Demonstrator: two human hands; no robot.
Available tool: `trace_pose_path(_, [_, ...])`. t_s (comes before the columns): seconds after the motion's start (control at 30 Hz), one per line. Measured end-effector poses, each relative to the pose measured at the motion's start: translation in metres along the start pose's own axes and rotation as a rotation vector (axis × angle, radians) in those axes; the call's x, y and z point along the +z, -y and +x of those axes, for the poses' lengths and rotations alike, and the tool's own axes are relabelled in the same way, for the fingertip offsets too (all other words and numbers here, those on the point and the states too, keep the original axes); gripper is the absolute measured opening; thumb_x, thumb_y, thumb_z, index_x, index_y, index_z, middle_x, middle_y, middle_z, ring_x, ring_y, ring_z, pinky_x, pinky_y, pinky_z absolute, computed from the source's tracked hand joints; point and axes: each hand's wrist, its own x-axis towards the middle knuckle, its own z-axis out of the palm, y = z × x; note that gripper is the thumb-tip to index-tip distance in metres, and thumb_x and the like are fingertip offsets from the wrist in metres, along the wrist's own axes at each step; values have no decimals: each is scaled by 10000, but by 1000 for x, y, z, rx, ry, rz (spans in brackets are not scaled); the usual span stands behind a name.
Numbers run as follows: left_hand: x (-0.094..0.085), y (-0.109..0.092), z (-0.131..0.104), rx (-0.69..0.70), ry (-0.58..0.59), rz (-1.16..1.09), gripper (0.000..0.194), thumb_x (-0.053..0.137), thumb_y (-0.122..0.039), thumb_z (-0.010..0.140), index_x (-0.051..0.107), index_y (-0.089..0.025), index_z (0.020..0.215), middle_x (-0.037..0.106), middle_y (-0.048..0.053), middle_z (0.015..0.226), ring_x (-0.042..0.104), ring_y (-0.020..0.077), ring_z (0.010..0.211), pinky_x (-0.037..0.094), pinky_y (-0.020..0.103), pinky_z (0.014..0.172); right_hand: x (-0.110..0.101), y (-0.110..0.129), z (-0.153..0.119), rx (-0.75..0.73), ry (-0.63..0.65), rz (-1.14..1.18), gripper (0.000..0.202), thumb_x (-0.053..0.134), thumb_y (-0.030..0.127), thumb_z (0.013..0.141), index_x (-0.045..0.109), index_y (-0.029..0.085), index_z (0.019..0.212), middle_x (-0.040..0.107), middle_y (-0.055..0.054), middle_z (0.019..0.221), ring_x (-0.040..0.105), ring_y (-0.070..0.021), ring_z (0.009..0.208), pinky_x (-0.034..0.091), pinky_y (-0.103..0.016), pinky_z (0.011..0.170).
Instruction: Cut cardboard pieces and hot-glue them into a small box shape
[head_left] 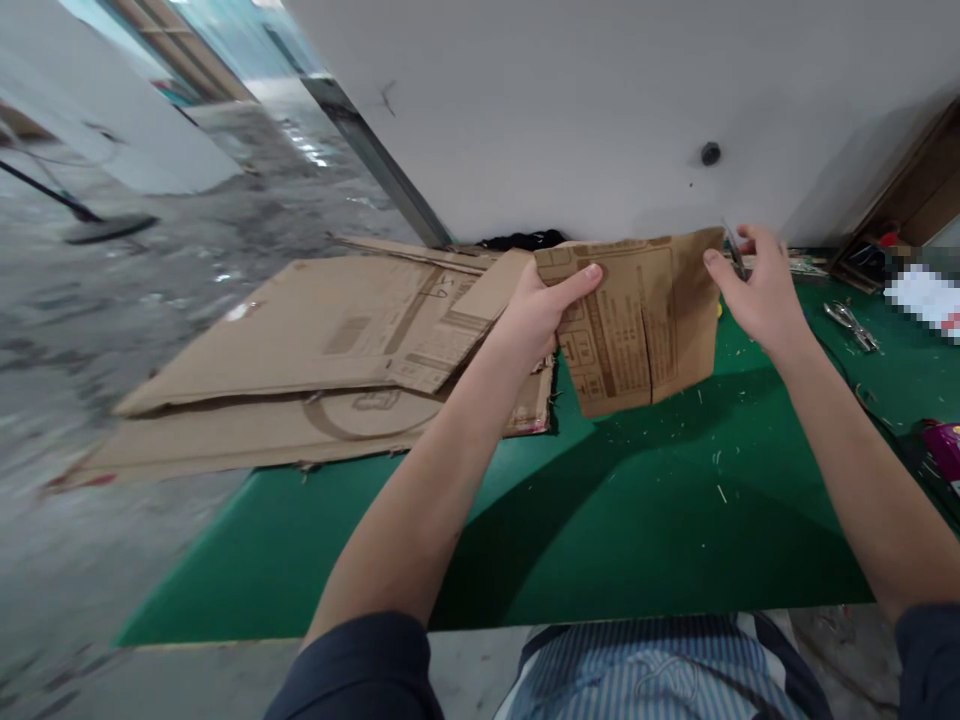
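Navy sleeves [360, 665] (striped blue front [645, 670])

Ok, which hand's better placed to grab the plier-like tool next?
Right, probably: the right hand is nearer the plier-like tool, though it holds a slim tool. The left hand is farther, gripping the cardboard piece.

A green-topped worktable [652, 530] stands against a pale, plain wall panel [570, 110] that bears a small round black knob [710, 153] and a dark scuff, with a grey metal strip [382, 165] slanting along its left edge; at the far right a brown wooden frame [900, 190] leans in; to the left spreads a blurred, mottled grey floor [225, 210] with shiny patches of reflected light, a white slab-like panel [112, 110] and bluish, bright sheeting or glazing [232, 35] behind
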Motion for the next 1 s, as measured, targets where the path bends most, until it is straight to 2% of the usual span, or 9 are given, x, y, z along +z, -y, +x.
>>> trace_pose_path(0.1, [-2,3,3,98,-56,73,463,850,-473,638,669,-201,966,731,65,953,700,258,1014,573,373,902,-6,17,-3,-7,-27,-58,413,522,560,926,532,297,1244,558,-121,1238,550,-303,1205,493,-498,955])
trace_pose_path(0.17, [-4,5,5,143,-62,102,441,843,-469,654,677,-202,964,726,61,950,699,239,987,570,351,886,-9,40,-8,-11,103,-12,317,476,483,968,571,301,1210,634,-77,1014,639,-250,983,524,-439,881])
trace_pose_path(0.27, [-6,8,8,191,-51,131,414,841,-448,665,685,-203,961,724,56,959,694,213,947,569,325,858,-11,80,-19,45,318,-2,399,419,371,998,498,284,1379,645,-38,838,638,-187,724,536,-366,772])
trace_pose_path(0.33, [-7,10,10,223,-58,141,411,843,-443,661,685,-202,953,723,50,951,690,201,916,570,317,830,-9,102,-26,95,402,-92,515,408,308,995,371,228,1502,656,-45,816,621,-174,661,523,-334,731])
trace_pose_path(0.43, [-7,12,13,251,-73,152,393,843,-448,662,679,-192,910,711,37,889,681,181,840,569,303,768,-4,122,-33,80,572,-352,593,342,237,1004,221,151,1578,682,-87,834,626,-187,681,498,-318,705])
trace_pose_path(0.53, [-7,14,15,250,-72,143,359,843,-444,670,666,-185,846,685,23,817,663,159,765,560,287,717,4,127,-37,60,593,-604,612,287,177,993,167,104,1589,691,-138,879,637,-215,720,487,-320,682])
trace_pose_path(0.6, [-6,14,14,248,-76,120,354,846,-441,665,659,-183,820,676,20,805,656,152,744,557,286,702,9,126,-38,63,586,-676,631,267,151,981,132,87,1593,692,-159,907,639,-219,727,489,-316,669])
trace_pose_path(0.9, [6,8,7,240,-144,118,327,858,-393,643,637,-179,754,649,18,749,622,130,684,540,269,639,11,127,-39,28,546,-640,620,249,139,974,169,58,1583,698,-155,900,633,-206,773,498,-299,705])
trace_pose_path(1.0, [10,9,6,290,-187,153,358,861,-406,640,644,-190,825,654,13,775,633,134,700,550,271,650,11,127,-39,9,547,-653,621,250,133,970,175,52,1581,695,-153,879,624,-198,743,491,-286,676])
